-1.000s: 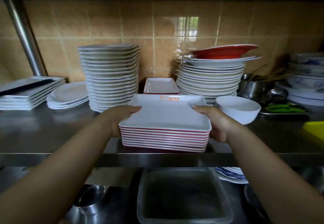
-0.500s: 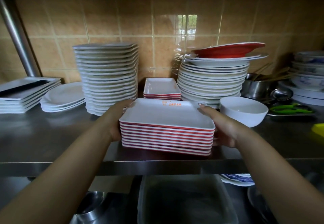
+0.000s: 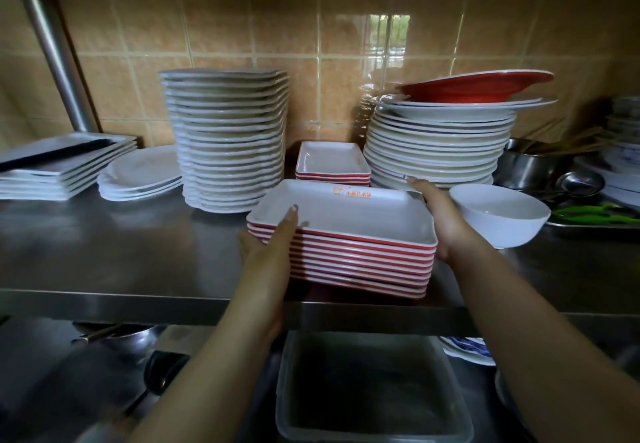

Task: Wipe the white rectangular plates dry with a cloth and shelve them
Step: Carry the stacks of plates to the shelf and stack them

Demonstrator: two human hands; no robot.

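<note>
Stack of rectangular plates (image 3: 349,248) gripped from both sides, centre of frame.

Head view: resting on steel shelf (image 3: 104,255), just in front of smaller matching stack (image 3: 332,162). Left hand (image 3: 270,248) clasping lower-left corner, thumb over top rim. Right hand (image 3: 440,220) curled round right edge, just beside white bowl (image 3: 498,214).
</note>
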